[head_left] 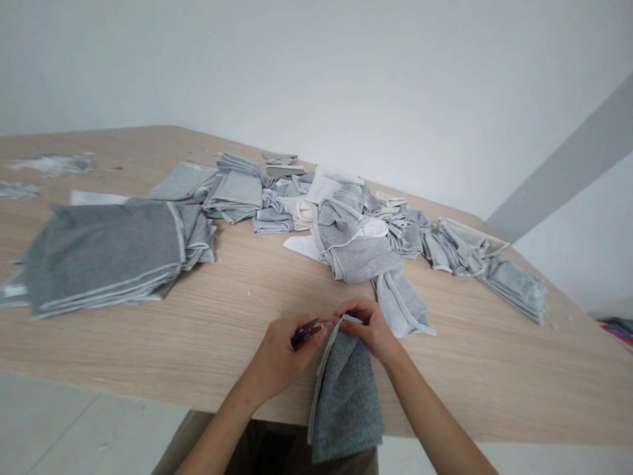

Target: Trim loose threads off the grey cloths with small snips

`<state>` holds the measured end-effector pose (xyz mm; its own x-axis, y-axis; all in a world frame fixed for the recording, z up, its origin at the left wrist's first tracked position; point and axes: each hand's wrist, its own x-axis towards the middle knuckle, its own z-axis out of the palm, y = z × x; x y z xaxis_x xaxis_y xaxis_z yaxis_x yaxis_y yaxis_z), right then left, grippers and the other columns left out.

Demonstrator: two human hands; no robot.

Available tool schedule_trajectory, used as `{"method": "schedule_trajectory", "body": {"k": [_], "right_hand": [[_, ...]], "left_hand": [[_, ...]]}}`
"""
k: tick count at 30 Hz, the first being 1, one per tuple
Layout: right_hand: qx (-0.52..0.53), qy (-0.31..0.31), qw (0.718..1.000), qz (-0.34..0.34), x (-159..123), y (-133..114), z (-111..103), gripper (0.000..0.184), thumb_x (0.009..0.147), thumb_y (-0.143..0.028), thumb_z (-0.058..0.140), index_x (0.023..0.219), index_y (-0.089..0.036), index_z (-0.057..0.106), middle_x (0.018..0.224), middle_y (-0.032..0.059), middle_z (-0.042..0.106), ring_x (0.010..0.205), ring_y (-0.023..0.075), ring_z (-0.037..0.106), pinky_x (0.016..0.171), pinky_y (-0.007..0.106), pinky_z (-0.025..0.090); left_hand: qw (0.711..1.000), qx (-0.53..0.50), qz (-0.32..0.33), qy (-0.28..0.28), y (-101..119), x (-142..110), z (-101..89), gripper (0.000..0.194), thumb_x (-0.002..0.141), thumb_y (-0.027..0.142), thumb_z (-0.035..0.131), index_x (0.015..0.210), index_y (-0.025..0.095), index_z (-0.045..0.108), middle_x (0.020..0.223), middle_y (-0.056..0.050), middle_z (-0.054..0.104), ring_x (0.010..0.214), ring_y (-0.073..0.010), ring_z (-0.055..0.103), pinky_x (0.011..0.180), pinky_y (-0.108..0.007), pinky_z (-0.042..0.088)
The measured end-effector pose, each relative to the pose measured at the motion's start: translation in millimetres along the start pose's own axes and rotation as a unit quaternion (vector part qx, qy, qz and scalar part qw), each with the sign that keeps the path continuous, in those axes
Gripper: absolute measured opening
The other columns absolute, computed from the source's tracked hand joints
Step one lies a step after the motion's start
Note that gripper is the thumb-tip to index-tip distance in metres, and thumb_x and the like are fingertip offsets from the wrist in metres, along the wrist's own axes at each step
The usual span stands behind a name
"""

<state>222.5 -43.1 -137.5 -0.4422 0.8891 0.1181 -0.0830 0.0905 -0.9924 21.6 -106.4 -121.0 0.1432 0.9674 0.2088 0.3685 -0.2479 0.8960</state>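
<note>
Near the front edge of the table, my left hand (284,353) is closed around small thread snips (305,332) with a dark purple handle, their blades pointing up and to the right. My left fingertips are at the upper corner of a dark grey piece of fabric (349,396). Pinching that same corner from the other side is my right hand (368,326). The fabric hangs down from there over the table edge, layered or folded, with a pale edge along its left side. What exactly lies between the left fingertips is too small to make out.
A neat stack of grey fabric pieces (109,247) lies on the left. Loose grey and cream pieces (359,237) are heaped in the middle, with another stack (514,284) on the right. Lint scraps (54,163) lie far left on the wooden table (237,316), before a white wall.
</note>
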Motion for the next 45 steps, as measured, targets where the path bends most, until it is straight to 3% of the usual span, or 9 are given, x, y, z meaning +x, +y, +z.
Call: {"method": "schedule_trajectory", "body": {"k": [2, 7, 11, 15, 22, 28, 45], "right_hand": [[0.002, -0.005, 1.000, 0.005, 1, -1, 0, 0.026, 0.067, -0.036, 0.084, 0.086, -0.022, 0.074, 0.083, 0.0017, 0.075, 0.078, 0.0168, 0.069, 0.078, 0.029, 0.053], [-0.004, -0.003, 1.000, 0.007, 1, -2, 2, 0.027, 0.065, -0.037, 0.084, 0.084, -0.021, 0.073, 0.082, 0.0016, 0.075, 0.078, 0.0169, 0.069, 0.076, 0.029, 0.054], [-0.004, -0.005, 1.000, 0.006, 1, -2, 4, 0.024, 0.067, -0.036, 0.083, 0.084, -0.022, 0.074, 0.083, 0.0019, 0.076, 0.079, 0.0174, 0.070, 0.077, 0.030, 0.054], [-0.008, -0.010, 1.000, 0.001, 1, -3, 5, 0.026, 0.066, -0.037, 0.083, 0.084, -0.021, 0.074, 0.083, 0.0026, 0.076, 0.080, 0.0189, 0.071, 0.080, 0.032, 0.054], [-0.009, 0.014, 1.000, -0.001, 1, 0, 6, 0.022, 0.064, -0.031, 0.085, 0.080, -0.021, 0.074, 0.083, 0.0024, 0.075, 0.078, 0.0179, 0.069, 0.076, 0.030, 0.052], [-0.006, 0.021, 1.000, -0.005, 2, 2, 7, 0.021, 0.064, -0.033, 0.085, 0.078, -0.022, 0.074, 0.081, 0.0031, 0.075, 0.077, 0.0190, 0.068, 0.075, 0.031, 0.053], [0.007, 0.003, 1.000, -0.005, 2, 4, 6, 0.018, 0.066, -0.029, 0.085, 0.079, -0.022, 0.075, 0.080, 0.0031, 0.074, 0.076, 0.0188, 0.068, 0.075, 0.031, 0.051]], "left_hand": [[1.000, -0.005, -0.007, 0.000, -3, -1, -0.8, 0.029, 0.088, 0.037, 0.058, 0.110, 0.023, 0.072, 0.097, -0.002, 0.077, 0.085, -0.0194, 0.070, 0.078, -0.028, 0.052], [1.000, 0.006, -0.007, 0.004, -5, -3, 0.1, 0.027, 0.088, 0.039, 0.057, 0.102, 0.023, 0.074, 0.093, -0.002, 0.077, 0.081, -0.0203, 0.069, 0.074, -0.028, 0.051], [0.999, 0.023, -0.012, 0.025, -2, 0, 3.8, 0.028, 0.084, 0.040, 0.061, 0.099, 0.021, 0.075, 0.074, 0.001, 0.072, 0.062, -0.0145, 0.060, 0.059, -0.024, 0.044], [0.998, 0.034, -0.012, 0.050, -3, 4, 6.5, 0.028, 0.081, 0.041, 0.065, 0.094, 0.019, 0.075, 0.055, 0.005, 0.056, 0.049, -0.0102, 0.045, 0.050, -0.023, 0.033], [0.996, 0.034, -0.004, 0.076, -5, 3, 12.2, 0.026, 0.085, 0.041, 0.061, 0.082, 0.019, 0.074, 0.059, 0.002, 0.061, 0.054, -0.0111, 0.048, 0.051, -0.024, 0.035], [0.997, 0.046, 0.003, 0.062, 1, -2, 12.7, 0.026, 0.089, 0.036, 0.054, 0.078, 0.019, 0.071, 0.063, 0.001, 0.062, 0.059, -0.0130, 0.053, 0.056, -0.025, 0.037], [0.999, -0.006, 0.000, 0.043, 0, -9, 8.7, 0.024, 0.090, 0.036, 0.053, 0.076, 0.020, 0.063, 0.063, 0.003, 0.050, 0.061, -0.0130, 0.046, 0.056, -0.026, 0.034]]}}
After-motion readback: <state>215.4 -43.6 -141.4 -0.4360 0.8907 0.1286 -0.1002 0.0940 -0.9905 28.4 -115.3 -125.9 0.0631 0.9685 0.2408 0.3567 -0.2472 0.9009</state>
